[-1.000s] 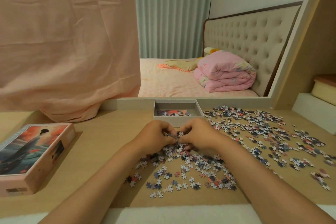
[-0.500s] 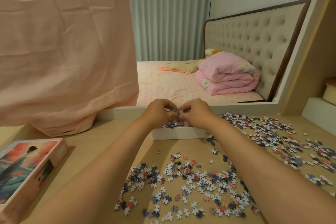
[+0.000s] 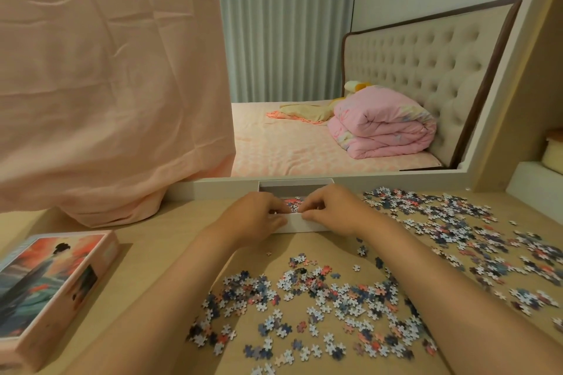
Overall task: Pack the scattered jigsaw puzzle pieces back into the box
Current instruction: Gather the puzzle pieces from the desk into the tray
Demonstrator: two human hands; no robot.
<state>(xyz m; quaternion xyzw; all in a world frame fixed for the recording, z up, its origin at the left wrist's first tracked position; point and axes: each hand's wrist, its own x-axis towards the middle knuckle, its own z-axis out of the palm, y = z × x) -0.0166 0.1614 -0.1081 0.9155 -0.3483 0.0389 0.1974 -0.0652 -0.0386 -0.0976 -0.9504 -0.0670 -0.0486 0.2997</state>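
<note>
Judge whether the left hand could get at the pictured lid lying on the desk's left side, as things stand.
Probably yes: the left hand is at the white box, and only bare desk lies between it and the lid.

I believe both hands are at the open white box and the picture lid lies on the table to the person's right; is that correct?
Not quite: the head view shows the picture lid on the person's left. The left hand and right hand are indeed at the open white box.
</note>
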